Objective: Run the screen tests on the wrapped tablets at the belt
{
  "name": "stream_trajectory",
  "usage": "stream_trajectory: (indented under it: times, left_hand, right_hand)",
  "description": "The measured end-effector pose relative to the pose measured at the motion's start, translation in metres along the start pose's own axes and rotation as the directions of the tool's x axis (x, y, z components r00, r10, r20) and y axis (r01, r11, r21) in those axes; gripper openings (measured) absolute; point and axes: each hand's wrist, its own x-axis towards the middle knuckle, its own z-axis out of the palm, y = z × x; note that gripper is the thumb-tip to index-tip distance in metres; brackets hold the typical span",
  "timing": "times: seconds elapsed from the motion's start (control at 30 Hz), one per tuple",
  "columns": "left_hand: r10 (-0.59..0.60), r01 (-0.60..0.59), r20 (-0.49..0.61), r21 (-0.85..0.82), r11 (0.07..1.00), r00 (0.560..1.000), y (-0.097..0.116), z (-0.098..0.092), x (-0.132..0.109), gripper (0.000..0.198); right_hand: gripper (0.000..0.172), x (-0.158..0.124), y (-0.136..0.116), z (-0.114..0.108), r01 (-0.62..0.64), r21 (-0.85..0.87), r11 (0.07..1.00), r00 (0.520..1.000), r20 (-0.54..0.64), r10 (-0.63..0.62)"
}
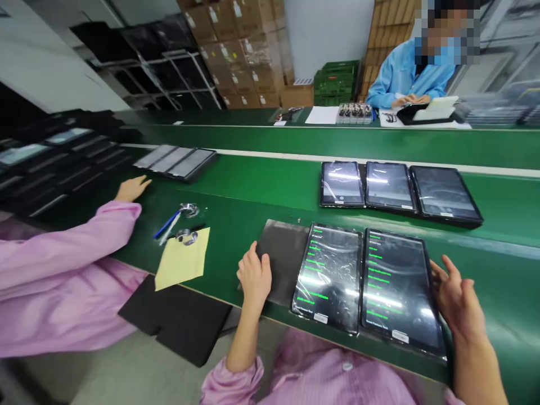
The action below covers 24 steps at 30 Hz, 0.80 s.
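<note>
Two black, rectangular, glass-faced tablets [329,275] lie face-up on smooth green bench [228,250], prob. for reading; L hand [255,275] spread at dark-grey rectangular pad [284,259], R hand [459,301] wide beside tablets, contact unclear.

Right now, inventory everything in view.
tablets with green text: two, black, between the hands
mat: one, dark grey, beside them
other tablets: three, dark, back right
worktop: one, green, under tablets
paper: one, yellow, left
rolls: two, silvery, by paper
sticks: two, blue and white, beside rolls
panels: three, grey, back left
boards: count unclear, black, lower left
trays: many, black, far left
boxes: many, brown, behind
crates: several, green, behind
worker in pink: one, left
worker in blue: one, across
left hand: one, bare, at mat
right hand: one, bare, beside a tablet
</note>
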Motion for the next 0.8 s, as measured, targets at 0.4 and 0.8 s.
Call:
stream_trajectory:
  times: [0.4,0.8]
  left_hand:
    - [0.449,-0.393,0.266,-0.239,0.888,0.853,0.042,0.017,-0.021,0.060]
    - [0.492,-0.346,0.095,-0.597,0.724,0.865,0.034,0.013,-0.015,0.052]
  right_hand:
    - [0.037,-0.053,-0.089,0.024,0.537,-0.603,0.590,0.843,0.355,-0.405]
    - [0.055,-0.060,-0.090,0.006,0.306,-0.555,0.774,0.779,-0.322,-0.539]
